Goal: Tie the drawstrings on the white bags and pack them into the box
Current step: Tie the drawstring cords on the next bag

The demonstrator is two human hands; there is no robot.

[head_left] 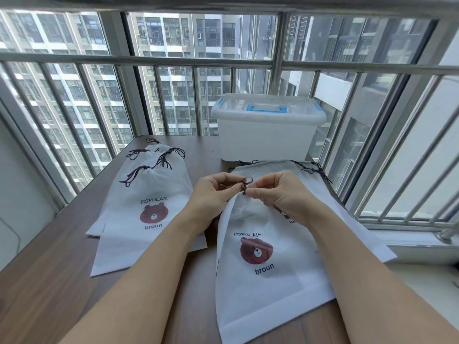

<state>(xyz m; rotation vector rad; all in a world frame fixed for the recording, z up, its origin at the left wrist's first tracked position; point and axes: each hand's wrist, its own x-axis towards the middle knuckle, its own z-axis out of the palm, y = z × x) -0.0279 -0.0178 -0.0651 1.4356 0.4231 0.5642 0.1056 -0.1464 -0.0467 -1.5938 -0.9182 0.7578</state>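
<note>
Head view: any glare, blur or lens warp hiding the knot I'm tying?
Head view: even daylight from the window, no glare; wide-angle warp bows the railing at the edges; the drawstring pinched between left hand and right hand sits mid-frame, small and slightly soft, so the knot's detail is unclear.

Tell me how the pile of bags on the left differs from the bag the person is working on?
The left pile lies untouched on the table, while both hands hold the cord of the near bag: left hand, right hand. The pile's necks are gathered with dark cords bunched at the top; the near bag's cord is only a loop between the fingertips. The pile lies flat; the near bag's neck is lifted. Both are white with the same bear print.
</note>
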